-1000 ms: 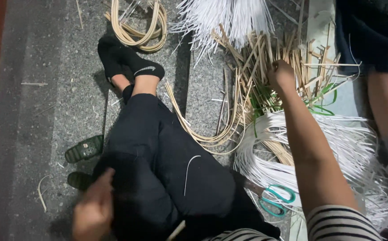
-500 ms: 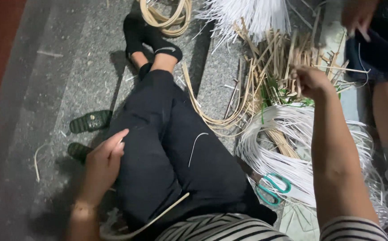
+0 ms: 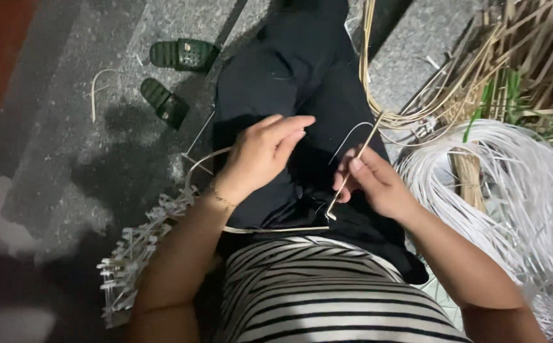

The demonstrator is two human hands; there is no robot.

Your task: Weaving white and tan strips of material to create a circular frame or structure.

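Right hand (image 3: 378, 184) fingers clamped on thin cane strip (image 3: 356, 168) over lap; left hand (image 3: 260, 155) beside strip, fingers loosely apart, empty; white strip bundle (image 3: 512, 190) right of lap.

right hand (image 3: 372, 184): back from the pile, we now pinch a thin strip (image 3: 353, 168) | left hand (image 3: 264, 152): up over our lap

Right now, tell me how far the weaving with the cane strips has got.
Done: a woven white lattice panel lies by the left side. In hand: the right hand pinches a thin tan cane strip while the left hand rests open on the lap. Left: the white strip bundle and the tan canes lie loose, unwoven.
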